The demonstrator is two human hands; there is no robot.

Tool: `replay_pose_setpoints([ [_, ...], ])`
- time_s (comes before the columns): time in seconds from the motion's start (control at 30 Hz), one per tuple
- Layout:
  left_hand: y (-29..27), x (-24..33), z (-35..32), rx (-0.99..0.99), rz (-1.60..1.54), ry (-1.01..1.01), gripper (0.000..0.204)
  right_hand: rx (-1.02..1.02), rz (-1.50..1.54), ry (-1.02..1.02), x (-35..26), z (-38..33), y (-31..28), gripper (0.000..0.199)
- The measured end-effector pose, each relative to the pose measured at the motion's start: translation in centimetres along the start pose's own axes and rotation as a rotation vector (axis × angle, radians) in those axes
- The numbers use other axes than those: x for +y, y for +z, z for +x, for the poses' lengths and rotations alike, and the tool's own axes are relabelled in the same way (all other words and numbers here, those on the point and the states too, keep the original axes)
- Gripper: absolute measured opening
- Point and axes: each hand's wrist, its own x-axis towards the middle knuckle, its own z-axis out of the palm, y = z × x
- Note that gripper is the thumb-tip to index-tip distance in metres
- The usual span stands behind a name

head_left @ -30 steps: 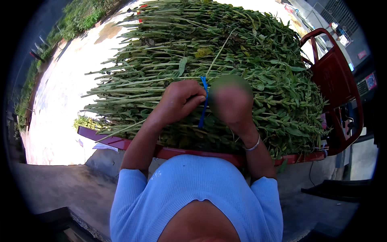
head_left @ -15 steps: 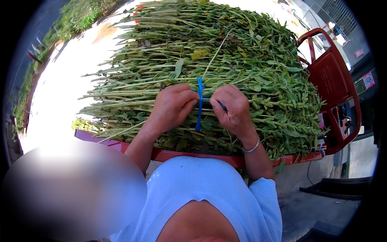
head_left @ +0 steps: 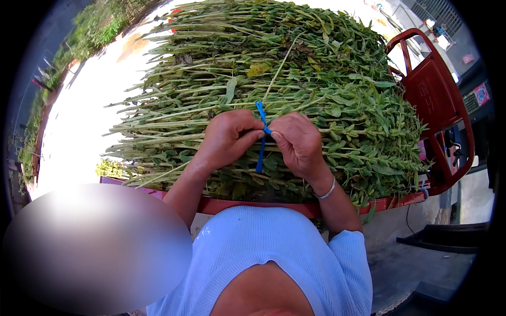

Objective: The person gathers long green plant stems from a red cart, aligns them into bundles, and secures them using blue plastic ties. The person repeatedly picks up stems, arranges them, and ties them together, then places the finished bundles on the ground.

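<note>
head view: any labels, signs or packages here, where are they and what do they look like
Sticker: far right edge, on a dark vehicle part behind the red cart frame; small, roughly square, red with a pale patch.
Raised marks: on the red cart panel, upper right; same red as the panel, too blurred to make out.
No packages or screens show. The hands hold only a blue tie over the green stalks.

Left hand [head_left: 229, 138] and right hand [head_left: 298, 143] raised side by side, knuckles up. Fingertips pinched together, nearly touching. Both forearms reach up from below, elbows bent.
</note>
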Motion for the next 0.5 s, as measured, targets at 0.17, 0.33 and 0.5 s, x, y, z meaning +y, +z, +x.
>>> replay_pose_setpoints([
  [0.17, -0.7, 0.3, -0.1, -0.026, -0.162, -0.059, 0.008, -0.024, -0.06, 0.149, 0.1, 0.2, 0.2, 0.024],
  [0.33, -1.8, -0.3, 0.2, -0.116, -0.326, -0.116, 0.005, -0.198, -0.265, 0.14, -0.7, 0.9, 0.5, 0.037],
  [0.5, -2.0, -1.0, 0.4, -0.183, -0.338, -0.036, 0.004, -0.209, -0.279, 0.192, -1.3, 1.4, 0.6, 0.044],
])
